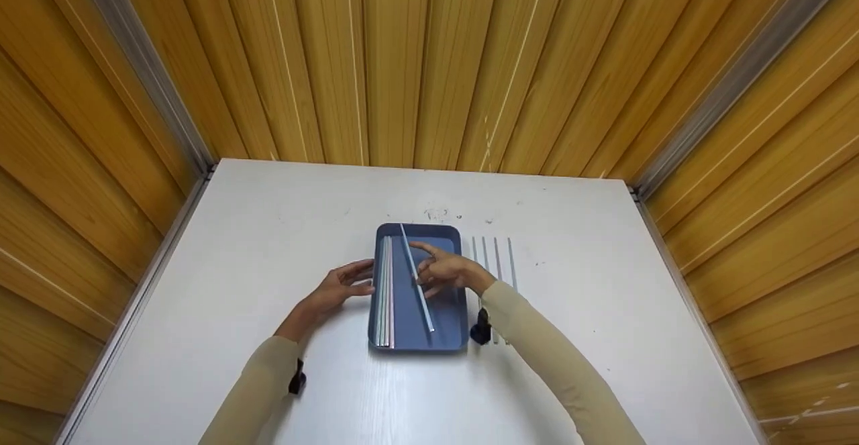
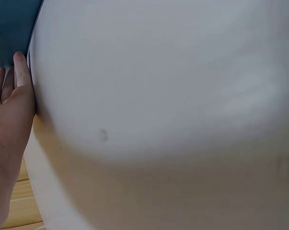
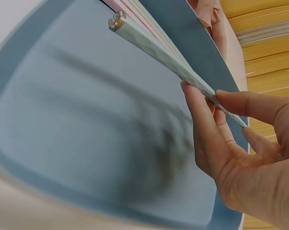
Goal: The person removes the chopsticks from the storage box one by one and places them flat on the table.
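A long, thin, pale blue stick (image 1: pixel 425 311) slants over the blue tray (image 1: pixel 449 327), pinched between thumb and fingers of my right hand (image 1: pixel 446 272). In the right wrist view the near end of this stick (image 3: pixel 154 50) is raised above the tray floor, and its shadow falls below. Several similar sticks (image 1: pixel 386 290), pale with some pink, lie lengthwise along the tray's left side. My left hand (image 1: pixel 333 290) is at the tray's left wall, thumb and fingers extended, fingertips touching it. The left wrist view shows those fingers against the tray side (image 2: pixel 17 28).
Right of the tray, several more thin sticks (image 1: pixel 497 257) lie spaced apart and roughly parallel on the white table (image 1: pixel 577 284), partly hidden by my right forearm. Dark marks (image 1: pixel 436 214) show on the tabletop behind the tray. Wood-patterned walls (image 1: pixel 416 62) surround the table's back and sides.
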Demonstrator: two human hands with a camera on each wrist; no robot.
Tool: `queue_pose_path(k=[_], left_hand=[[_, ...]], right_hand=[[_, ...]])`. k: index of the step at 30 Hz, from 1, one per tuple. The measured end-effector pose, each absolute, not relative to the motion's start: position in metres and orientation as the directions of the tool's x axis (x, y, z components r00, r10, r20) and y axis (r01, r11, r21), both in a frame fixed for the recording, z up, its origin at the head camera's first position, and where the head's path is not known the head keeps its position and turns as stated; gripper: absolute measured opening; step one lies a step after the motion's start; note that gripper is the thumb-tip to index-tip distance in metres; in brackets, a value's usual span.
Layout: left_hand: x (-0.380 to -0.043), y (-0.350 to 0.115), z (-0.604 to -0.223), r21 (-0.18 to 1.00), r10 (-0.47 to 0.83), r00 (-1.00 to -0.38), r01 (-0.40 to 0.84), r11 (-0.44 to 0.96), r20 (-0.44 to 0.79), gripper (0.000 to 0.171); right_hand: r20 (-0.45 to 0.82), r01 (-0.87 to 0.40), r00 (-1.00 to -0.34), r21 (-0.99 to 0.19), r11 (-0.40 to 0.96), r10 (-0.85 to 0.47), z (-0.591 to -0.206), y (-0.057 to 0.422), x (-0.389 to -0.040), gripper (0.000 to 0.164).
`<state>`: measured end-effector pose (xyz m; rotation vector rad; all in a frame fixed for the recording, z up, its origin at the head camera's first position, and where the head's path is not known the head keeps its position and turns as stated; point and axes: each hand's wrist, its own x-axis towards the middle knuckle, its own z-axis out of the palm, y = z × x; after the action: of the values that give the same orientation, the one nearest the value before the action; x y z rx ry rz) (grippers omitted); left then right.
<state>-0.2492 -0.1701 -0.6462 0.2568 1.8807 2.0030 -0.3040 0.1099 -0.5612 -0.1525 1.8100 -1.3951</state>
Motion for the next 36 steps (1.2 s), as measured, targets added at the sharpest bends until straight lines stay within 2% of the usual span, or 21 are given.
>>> queue_pose_path(k=[11,28,36], left_hand=[[-0.249,-0.166,-0.645,0.983,0.408,-0.902,-0.175,-0.049,-0.14,0.072],[-0.248,-0.175,-0.646,0.986,0.392,-0.905,-0.163,0.035,-0.164,0.073],[-0.248,-0.17,-0.647,0.99,0.413,-0.901,-0.139,0.017,-0.134,0.073]], right_hand=[[-0.489,0.344,-0.69,-0.87,0.352,-0.534,-0.545,0.143,-0.301,0.092],[-0.455,0.295,-0.716,-0.885,0.361,-0.529,-0.531,0.174,-0.294,0.088],[-0.455,0.297,-0.739,-0.882,0.366,-0.497,-0.53,0.204,-0.291,0.085]])
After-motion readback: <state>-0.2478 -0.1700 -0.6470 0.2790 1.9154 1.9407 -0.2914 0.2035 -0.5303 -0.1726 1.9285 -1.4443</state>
